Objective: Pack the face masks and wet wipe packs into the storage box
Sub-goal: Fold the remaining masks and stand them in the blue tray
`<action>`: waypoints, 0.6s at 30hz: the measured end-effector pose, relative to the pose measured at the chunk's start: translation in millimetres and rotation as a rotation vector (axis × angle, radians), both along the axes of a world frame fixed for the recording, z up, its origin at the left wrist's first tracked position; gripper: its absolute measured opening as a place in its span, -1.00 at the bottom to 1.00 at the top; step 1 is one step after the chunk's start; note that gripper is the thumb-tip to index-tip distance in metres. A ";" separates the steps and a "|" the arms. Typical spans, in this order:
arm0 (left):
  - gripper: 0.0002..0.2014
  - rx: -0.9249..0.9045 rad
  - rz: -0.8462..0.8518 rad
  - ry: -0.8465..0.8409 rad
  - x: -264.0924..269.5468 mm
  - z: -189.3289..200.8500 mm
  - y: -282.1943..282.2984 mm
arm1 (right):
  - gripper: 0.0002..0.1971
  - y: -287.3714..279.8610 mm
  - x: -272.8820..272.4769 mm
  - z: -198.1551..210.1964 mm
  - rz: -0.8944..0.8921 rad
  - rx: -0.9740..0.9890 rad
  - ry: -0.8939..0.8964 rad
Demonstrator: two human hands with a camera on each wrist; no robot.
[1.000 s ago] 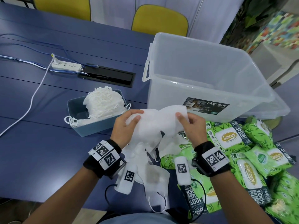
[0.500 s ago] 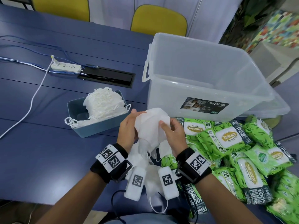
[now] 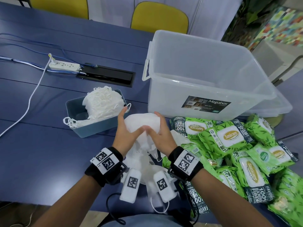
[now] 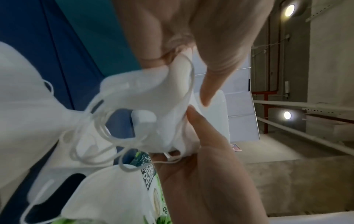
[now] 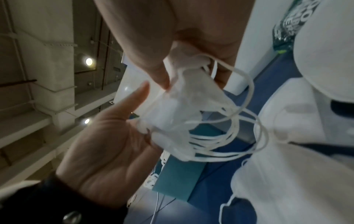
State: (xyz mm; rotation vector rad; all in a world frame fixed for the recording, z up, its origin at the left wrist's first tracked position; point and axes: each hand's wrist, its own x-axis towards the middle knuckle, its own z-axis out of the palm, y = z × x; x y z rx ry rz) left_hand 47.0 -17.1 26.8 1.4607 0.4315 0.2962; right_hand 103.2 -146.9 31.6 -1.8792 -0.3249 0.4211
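The face masks (image 3: 142, 122) are white and folded, gathered into a small stack with thin ear loops hanging under it. The stack is in the middle of the head view, above the blue surface (image 3: 41, 153) and just in front of the storage box (image 3: 205, 76). The box is clear plastic and stands open in the upper right of the frame. The wet wipe packs (image 3: 232, 138) are green with oval gold labels, and they lie in a pile on the right side, below the box. More loose masks (image 3: 144, 164) lie on the surface under the wrists. On the left, a small blue tray (image 3: 91, 128) holds another heap of white masks.

The left hand (image 3: 126, 135) and the right hand (image 3: 159, 133) are pressed against the two sides of the stack, palms toward each other. The fingers are nearly straight and point away from the body, and the thumbs meet at the near edge of the stack. In the left wrist view the ear loops (image 4: 107, 128) hang tangled under the masks. The right wrist view shows the left palm open and flat beside the masks.
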 end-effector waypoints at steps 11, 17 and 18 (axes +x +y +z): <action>-0.11 0.346 0.007 0.105 -18.0 -0.2 28.5 | -0.50 -2.3 1.9 -12.2 0.075 0.046 -0.039; -0.40 0.580 -0.221 0.088 -10.9 8.0 26.4 | -0.26 0.2 3.6 -9.4 0.115 0.095 -0.103; -0.49 0.567 -0.192 0.052 -10.3 6.1 25.1 | -0.27 0.4 4.0 -8.9 0.103 0.108 -0.089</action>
